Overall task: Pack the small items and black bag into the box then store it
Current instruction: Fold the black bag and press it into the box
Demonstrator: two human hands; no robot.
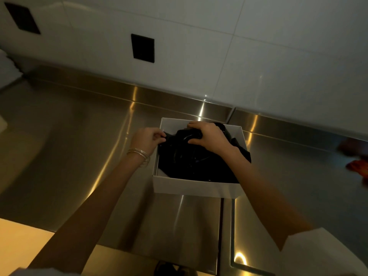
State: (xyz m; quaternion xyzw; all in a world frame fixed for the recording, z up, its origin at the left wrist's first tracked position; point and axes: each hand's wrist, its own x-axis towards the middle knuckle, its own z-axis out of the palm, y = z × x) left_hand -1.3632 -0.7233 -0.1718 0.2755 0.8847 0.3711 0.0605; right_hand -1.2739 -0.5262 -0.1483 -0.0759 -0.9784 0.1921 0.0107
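An open white box [191, 187] stands on the steel counter near the back wall. A black bag [189, 162] fills most of its inside, and part of it spills over the right rim. My left hand [146, 139], with bangles on the wrist, pinches the bag's left edge at the box's left wall. My right hand [207, 135] is closed on the top of the bag, over the far part of the box. Any small items are hidden under the bag.
The steel counter [79, 146] runs to a raised steel lip under a white tiled wall with two black outlet plates [142, 48]. A red-orange object [358, 168] lies at the right edge. A seam splits the counter just right of the box.
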